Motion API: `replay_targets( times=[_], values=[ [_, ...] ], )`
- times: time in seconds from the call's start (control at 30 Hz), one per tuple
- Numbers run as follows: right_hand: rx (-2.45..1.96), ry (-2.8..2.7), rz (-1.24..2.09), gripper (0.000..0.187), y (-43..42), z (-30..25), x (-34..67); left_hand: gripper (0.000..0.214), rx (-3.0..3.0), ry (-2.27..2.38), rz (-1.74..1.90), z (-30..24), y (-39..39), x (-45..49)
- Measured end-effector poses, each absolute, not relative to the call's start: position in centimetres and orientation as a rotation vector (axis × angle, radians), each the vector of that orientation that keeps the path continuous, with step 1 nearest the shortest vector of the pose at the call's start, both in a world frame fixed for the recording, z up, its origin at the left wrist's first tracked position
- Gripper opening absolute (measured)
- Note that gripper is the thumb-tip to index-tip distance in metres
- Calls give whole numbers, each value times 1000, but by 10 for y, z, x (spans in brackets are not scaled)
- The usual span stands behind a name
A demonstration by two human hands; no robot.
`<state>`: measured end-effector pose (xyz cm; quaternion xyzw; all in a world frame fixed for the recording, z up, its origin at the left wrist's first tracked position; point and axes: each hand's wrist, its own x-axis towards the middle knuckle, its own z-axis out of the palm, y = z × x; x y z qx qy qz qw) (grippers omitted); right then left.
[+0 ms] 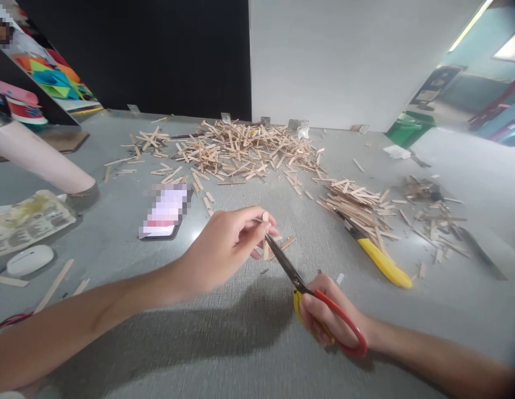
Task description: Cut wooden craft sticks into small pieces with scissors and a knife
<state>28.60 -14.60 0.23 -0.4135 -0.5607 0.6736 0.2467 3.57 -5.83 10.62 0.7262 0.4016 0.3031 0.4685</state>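
My left hand (230,241) pinches a short wooden stick (265,238) upright over the grey table. My right hand (324,316) grips red-and-yellow scissors (301,285) by the handles. The blades point up and left and close around the stick just below my left fingertips. Small cut pieces (287,243) lie on the table under the blades.
A big heap of cut wooden sticks (241,149) lies at the back, a second pile (359,202) to the right. A yellow utility knife (380,260) lies beside it. A phone (165,213), a white mouse (29,259) and a pink tube (37,158) are at left.
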Motion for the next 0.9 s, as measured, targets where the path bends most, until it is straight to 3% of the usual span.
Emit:
replay_targets(
  times=[0.9],
  values=[
    [-934,-1554,1872,73,-138,3,290,32,1891,859,644,102,-41,26]
  ],
)
